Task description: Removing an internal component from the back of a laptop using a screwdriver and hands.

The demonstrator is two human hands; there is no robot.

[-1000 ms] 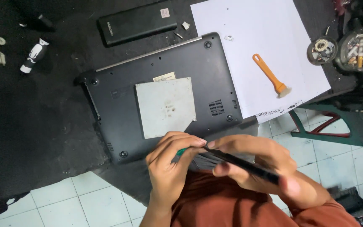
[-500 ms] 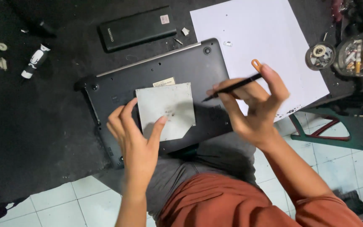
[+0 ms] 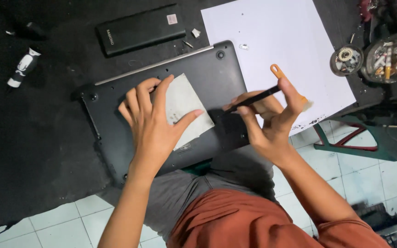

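A dark laptop (image 3: 207, 69) lies upside down at the table's near edge, its bottom cover facing up. My left hand (image 3: 155, 121) rests flat on that cover, fingers spread over a pale square sticker (image 3: 187, 103). My right hand (image 3: 269, 121) pinches a thin black tool (image 3: 253, 98), its tip pointing left over the laptop's right part. An orange-handled scraper (image 3: 277, 72) lies on a white paper sheet (image 3: 272, 32), partly hidden behind my right fingers.
A black slab-shaped battery pack (image 3: 141, 30) lies beyond the laptop. A small black-and-white tube (image 3: 22, 66) sits at the far left. Round containers with small parts (image 3: 348, 59) stand at the right. A green metal frame (image 3: 345, 142) and tiled floor show below.
Both hands rose from my lap onto the laptop. The left hand settled flat on the sticker; the right hand with the black tool moved down slightly, its tip now over the cover.
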